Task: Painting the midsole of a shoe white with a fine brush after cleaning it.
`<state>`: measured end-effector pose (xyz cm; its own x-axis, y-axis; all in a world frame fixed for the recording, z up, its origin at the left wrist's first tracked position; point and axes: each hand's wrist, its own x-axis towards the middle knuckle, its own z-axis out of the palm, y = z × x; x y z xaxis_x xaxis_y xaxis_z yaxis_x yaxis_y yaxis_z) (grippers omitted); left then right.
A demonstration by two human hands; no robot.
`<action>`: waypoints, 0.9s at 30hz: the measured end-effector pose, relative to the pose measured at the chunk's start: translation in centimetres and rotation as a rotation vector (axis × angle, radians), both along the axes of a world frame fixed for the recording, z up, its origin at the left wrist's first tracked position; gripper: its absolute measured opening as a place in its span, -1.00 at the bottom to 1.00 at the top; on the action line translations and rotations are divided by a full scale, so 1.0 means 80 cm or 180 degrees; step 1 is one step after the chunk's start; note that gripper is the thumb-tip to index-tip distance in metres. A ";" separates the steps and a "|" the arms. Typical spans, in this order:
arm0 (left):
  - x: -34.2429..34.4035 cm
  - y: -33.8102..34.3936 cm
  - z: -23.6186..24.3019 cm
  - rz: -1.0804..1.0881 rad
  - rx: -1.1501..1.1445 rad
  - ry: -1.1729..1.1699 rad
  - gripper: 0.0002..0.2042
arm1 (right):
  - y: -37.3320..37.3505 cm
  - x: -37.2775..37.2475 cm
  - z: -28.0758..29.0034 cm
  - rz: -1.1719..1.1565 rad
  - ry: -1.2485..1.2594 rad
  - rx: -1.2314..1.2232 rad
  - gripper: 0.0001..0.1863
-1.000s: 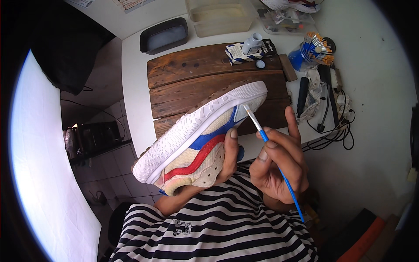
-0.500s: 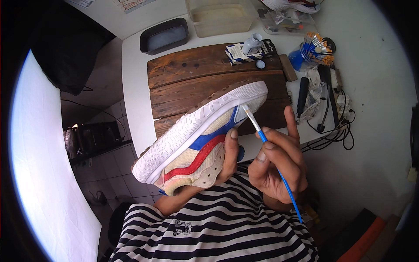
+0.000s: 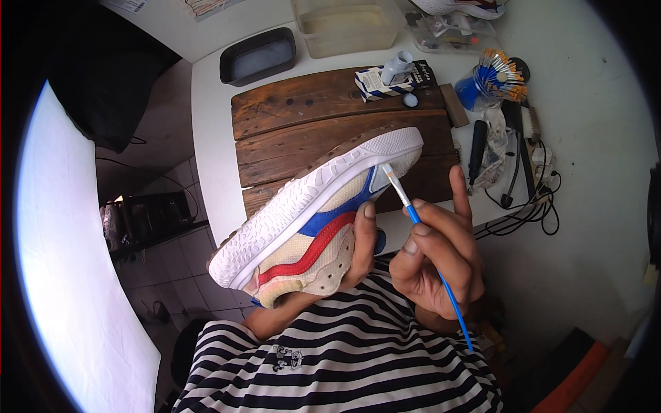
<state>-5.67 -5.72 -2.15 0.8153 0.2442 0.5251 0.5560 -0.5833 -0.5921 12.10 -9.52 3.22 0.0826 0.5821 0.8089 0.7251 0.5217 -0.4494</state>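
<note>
A sneaker (image 3: 323, 220) with a thick white sole, cream mesh, blue panels and a red wavy stripe is tilted on its side in front of me. My left hand (image 3: 361, 251) grips it from below, the thumb pressed on the upper near the blue panel; its other fingers are largely hidden behind the shoe. In my right hand (image 3: 441, 258) a paintbrush (image 3: 411, 210) with a blue handle is pinched between thumb and fingers, the little finger raised. The brush's flat tip touches the pale grey toe panel, close to the sole's edge.
Beyond the shoe lies a dark wooden board (image 3: 296, 107), bearing a small grey bottle (image 3: 397, 69) on a box and a round cap (image 3: 410, 100). Farther back are a black tray (image 3: 258, 58) and a clear tub (image 3: 348, 34). Brushes (image 3: 501, 76) and cables (image 3: 530, 206) sit right.
The brush's rear end has swung slightly left as my right hand shifts a little. Its tip stays at the toe panel, and the sneaker is held almost still.
</note>
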 end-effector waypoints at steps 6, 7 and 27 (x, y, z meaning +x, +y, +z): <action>0.000 0.001 0.006 0.0050 -0.0075 -0.0092 -0.62 | 0.001 0.000 0.000 0.0038 -0.0009 -0.0057 -0.76; 0.001 0.001 0.008 0.0059 -0.0109 -0.0116 -0.62 | 0.001 0.000 -0.001 0.0039 -0.0019 -0.0054 -0.77; 0.000 -0.001 0.037 0.0107 -0.0485 0.0135 -0.62 | -0.001 0.005 -0.001 0.0033 -0.0086 -0.0129 -0.82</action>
<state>-5.71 -5.81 0.77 0.8259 0.3458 0.4453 0.5531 -0.6498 -0.5214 12.52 -9.56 3.15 0.0549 0.6150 0.7866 0.7319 0.5111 -0.4507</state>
